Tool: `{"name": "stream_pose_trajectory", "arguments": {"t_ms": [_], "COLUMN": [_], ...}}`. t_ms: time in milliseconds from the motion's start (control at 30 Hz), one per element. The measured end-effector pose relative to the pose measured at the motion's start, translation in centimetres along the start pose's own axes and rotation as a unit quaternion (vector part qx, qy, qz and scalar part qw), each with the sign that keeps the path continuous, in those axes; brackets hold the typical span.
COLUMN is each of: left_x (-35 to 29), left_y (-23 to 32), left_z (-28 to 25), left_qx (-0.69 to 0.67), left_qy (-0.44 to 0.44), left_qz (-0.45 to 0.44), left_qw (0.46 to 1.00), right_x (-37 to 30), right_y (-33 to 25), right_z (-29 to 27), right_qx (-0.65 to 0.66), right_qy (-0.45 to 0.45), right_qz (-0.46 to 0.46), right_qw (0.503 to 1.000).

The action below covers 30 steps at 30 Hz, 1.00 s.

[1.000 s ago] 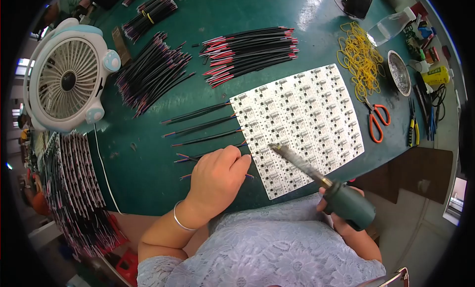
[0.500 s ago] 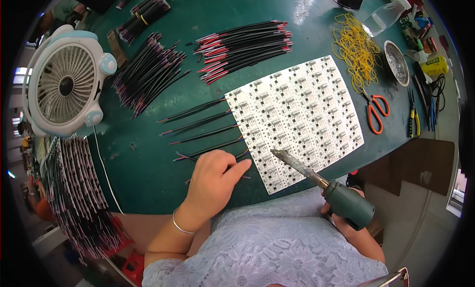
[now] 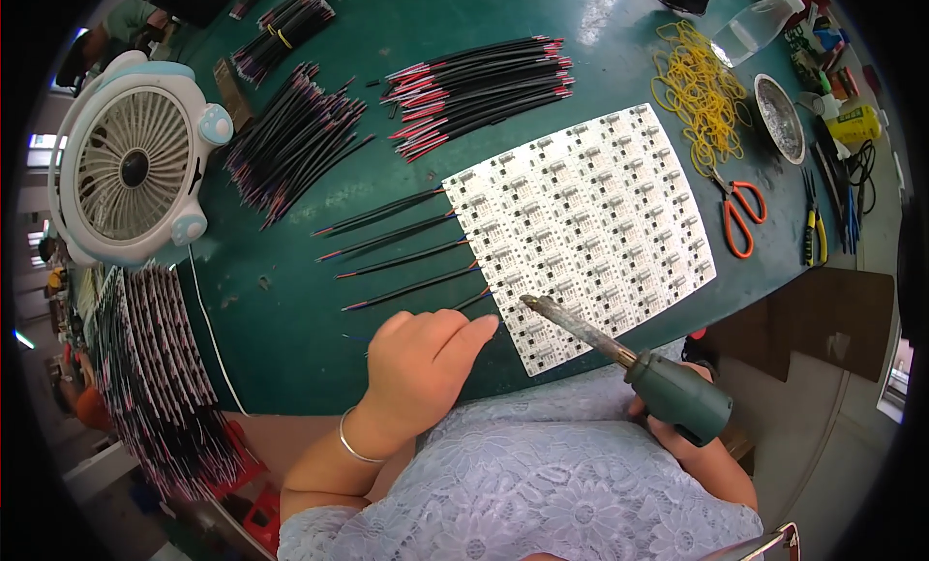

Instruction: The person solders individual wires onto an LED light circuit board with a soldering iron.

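Observation:
A white circuit board panel (image 3: 590, 237) with rows of small components lies on the green table. Several black-sleeved wires (image 3: 397, 256) stick out leftward from its left edge. My left hand (image 3: 418, 363) is closed at the panel's lower left edge, thumb tip beside the board; thin wire ends (image 3: 355, 339) show on its far side, so it seems to pinch a wire, though the fingertips hide the grip. My right hand (image 3: 677, 435) is wrapped round the green handle of a large soldering iron (image 3: 581, 333). The iron's tip is over the panel's left columns, near my left thumb.
Beyond the panel lie piles of black wires with red and white ends (image 3: 484, 91) and purplish ends (image 3: 290, 140). A fan (image 3: 135, 164) stands left. Rightward are yellow rubber bands (image 3: 699, 96), a metal bowl (image 3: 779, 121), orange-handled scissors (image 3: 740, 217) and pliers (image 3: 813, 227).
My left hand has shifted slightly down and right, its thumb closer to the panel edge. The soldering iron's tip has moved a little left and down across the board.

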<state>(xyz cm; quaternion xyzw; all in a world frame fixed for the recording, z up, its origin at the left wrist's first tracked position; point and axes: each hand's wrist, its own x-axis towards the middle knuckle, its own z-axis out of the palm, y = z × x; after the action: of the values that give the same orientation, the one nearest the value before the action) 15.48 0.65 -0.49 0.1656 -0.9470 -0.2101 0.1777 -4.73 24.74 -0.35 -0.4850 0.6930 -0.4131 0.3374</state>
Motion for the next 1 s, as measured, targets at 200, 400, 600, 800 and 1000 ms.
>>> {"name": "stream_pose_trajectory", "arguments": {"t_ms": [200, 400, 600, 800, 1000], "left_x": [0.0, 0.3, 0.3, 0.5, 0.6], "left_y": [-0.2, -0.5, -0.7, -0.7, -0.7], "left_z": [1.3, 1.8, 1.9, 1.8, 1.8], "left_qx": [-0.014, -0.023, -0.048, -0.052, -0.048], "left_qy": [0.02, 0.043, 0.027, 0.008, 0.005], "left_qz": [-0.009, -0.002, -0.01, -0.021, -0.021], "left_qw": [1.0, 0.999, 0.998, 0.998, 0.999], "right_x": [-0.2, 0.3, -0.2, 0.6, 1.7], "right_y": [0.5, 0.3, 1.1, 0.3, -0.5], "right_z": [0.3, 0.4, 0.9, 0.8, 0.3], "right_qx": [0.009, 0.007, -0.006, -0.02, -0.092], "right_qy": [0.004, 0.01, 0.012, 0.013, -0.013], "right_qz": [-0.04, -0.07, -0.05, -0.051, -0.131], "right_qw": [0.999, 0.997, 0.999, 0.998, 0.987]}}
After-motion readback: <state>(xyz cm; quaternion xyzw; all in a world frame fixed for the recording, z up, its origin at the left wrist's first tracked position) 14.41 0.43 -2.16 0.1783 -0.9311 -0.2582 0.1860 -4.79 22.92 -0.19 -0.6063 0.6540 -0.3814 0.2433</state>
